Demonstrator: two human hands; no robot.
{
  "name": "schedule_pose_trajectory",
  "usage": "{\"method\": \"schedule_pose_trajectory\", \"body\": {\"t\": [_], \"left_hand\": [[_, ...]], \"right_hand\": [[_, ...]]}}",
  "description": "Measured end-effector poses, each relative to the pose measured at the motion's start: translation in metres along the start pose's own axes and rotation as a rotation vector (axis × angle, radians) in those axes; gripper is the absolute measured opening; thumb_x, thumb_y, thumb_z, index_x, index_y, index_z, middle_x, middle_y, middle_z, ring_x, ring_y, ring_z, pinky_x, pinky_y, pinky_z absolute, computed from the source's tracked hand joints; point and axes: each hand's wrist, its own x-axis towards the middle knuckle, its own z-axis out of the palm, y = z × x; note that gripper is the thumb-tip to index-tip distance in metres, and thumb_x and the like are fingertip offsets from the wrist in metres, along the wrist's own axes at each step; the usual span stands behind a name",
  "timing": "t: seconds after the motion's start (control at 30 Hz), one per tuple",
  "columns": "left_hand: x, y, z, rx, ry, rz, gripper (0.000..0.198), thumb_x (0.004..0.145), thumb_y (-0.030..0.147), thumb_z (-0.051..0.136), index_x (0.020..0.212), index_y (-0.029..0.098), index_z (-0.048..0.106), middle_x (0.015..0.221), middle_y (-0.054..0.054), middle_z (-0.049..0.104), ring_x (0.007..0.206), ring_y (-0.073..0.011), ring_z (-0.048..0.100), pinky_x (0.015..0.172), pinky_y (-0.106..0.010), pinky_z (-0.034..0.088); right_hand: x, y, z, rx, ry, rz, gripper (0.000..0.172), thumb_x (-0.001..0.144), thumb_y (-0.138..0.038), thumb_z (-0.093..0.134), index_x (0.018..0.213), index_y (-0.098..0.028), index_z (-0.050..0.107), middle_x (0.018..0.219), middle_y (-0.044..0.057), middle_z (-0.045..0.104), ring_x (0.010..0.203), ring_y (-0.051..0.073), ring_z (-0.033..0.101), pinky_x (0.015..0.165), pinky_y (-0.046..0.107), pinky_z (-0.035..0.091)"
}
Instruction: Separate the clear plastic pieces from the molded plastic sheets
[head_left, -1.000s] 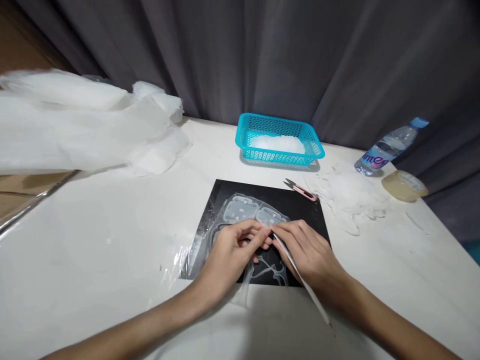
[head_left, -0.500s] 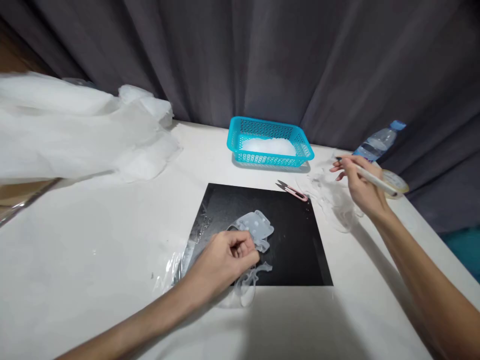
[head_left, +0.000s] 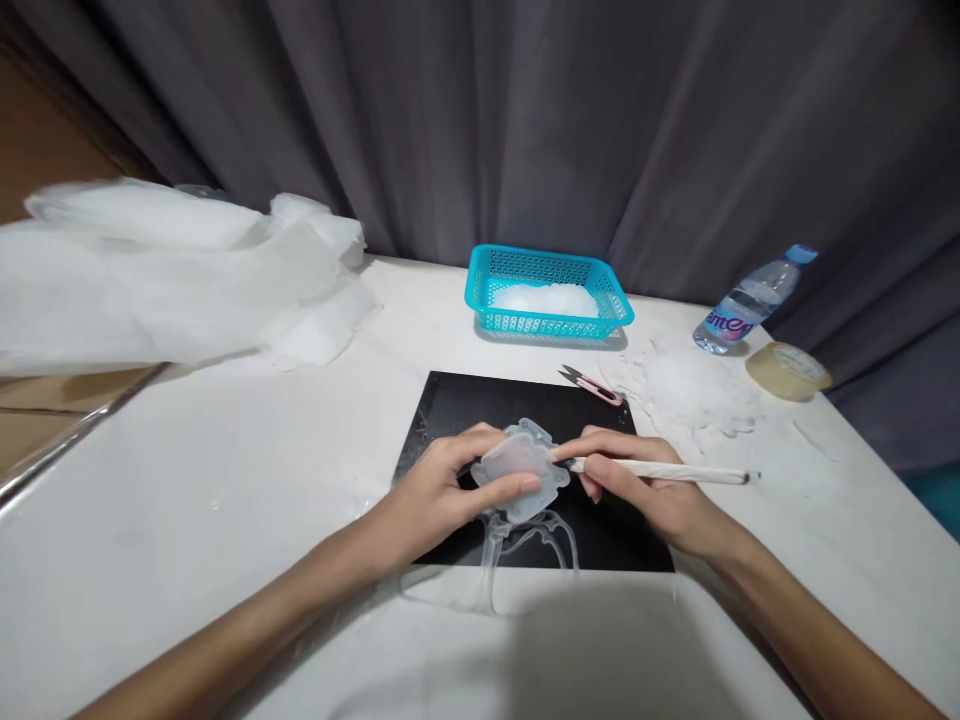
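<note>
My left hand (head_left: 431, 490) pinches a flat, translucent, soft-looking piece with a wavy edge (head_left: 516, 462), thumb on top, above a black mat (head_left: 615, 535). In my right hand (head_left: 664, 500) is a slim white-handled tool (head_left: 675, 471), its dark tip at the piece's right edge. The right fingertips also meet that edge. I cannot make out the tip's exact kind. Thin clear strips (head_left: 491, 565) trail below the piece, over the mat's front edge. Pink-handled thread snips (head_left: 596, 385) lie at the mat's back right edge.
A blue basket (head_left: 551, 325) with white fluffy material stands behind the mat. Clear scraps (head_left: 694, 390) lie at right, near a water bottle (head_left: 739, 305) and a tape roll (head_left: 787, 372). Bulky white sheeting (head_left: 172, 280) fills the back left, over a cardboard box (head_left: 67, 420).
My right hand has swung left from the scraps to the translucent piece, still with the tool. My left hand has taken the piece up off the mat.
</note>
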Motion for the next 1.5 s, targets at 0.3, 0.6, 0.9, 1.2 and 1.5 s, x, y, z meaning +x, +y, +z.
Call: {"method": "schedule_pose_trajectory", "body": {"t": [0.3,0.6,0.9,1.2,1.5], "left_hand": [[0.0,0.002,0.001,-0.325,-0.065,-0.172,0.027,0.092,0.041,0.074,0.085,0.015,0.08,0.083,-0.002,0.077,0.076,-0.0155,0.067,0.07,-0.023,0.051],[-0.001,0.005,-0.001,-0.482,-0.165,-0.218,0.035,0.102,0.043,0.062,0.104,0.014,0.082,0.099,-0.008,0.082,0.092,-0.0221,0.076,0.088,-0.03,0.058],[0.002,0.002,-0.002,-0.745,-0.149,-0.235,0.071,0.105,0.064,0.037,0.108,0.008,0.081,0.106,-0.017,0.081,0.102,-0.0288,0.075,0.093,-0.038,0.058],[0.003,-0.003,-0.003,-0.833,-0.159,-0.24,0.077,0.105,0.068,0.03,0.115,0.007,0.077,0.106,-0.02,0.081,0.109,-0.0313,0.075,0.103,-0.046,0.055],[0.003,0.0,-0.002,-0.906,-0.165,-0.297,0.079,0.104,0.07,0.031,0.121,0.006,0.074,0.108,-0.022,0.08,0.111,-0.0323,0.075,0.1,-0.046,0.059]], "right_hand": [[-0.008,0.021,-0.011,0.169,0.258,0.059,0.026,0.101,-0.041,0.063,0.115,-0.023,0.076,0.075,0.0,0.062,0.067,0.012,0.058,0.061,0.024,0.049],[-0.004,0.025,0.005,-0.003,0.274,0.167,0.031,0.102,-0.048,0.058,0.11,-0.024,0.076,0.08,0.0,0.065,0.068,0.012,0.061,0.063,0.024,0.051],[-0.006,0.034,0.011,-0.185,0.216,0.187,0.028,0.104,-0.046,0.054,0.109,-0.024,0.071,0.084,0.0,0.068,0.074,0.014,0.063,0.069,0.026,0.05],[-0.009,0.036,0.014,-0.222,0.197,0.141,0.027,0.105,-0.045,0.053,0.106,-0.024,0.07,0.085,0.0,0.069,0.075,0.014,0.063,0.072,0.026,0.049],[-0.006,0.035,0.018,-0.211,0.176,0.096,0.031,0.108,-0.044,0.047,0.1,-0.022,0.068,0.083,0.0,0.063,0.074,0.014,0.059,0.071,0.026,0.046]]}}
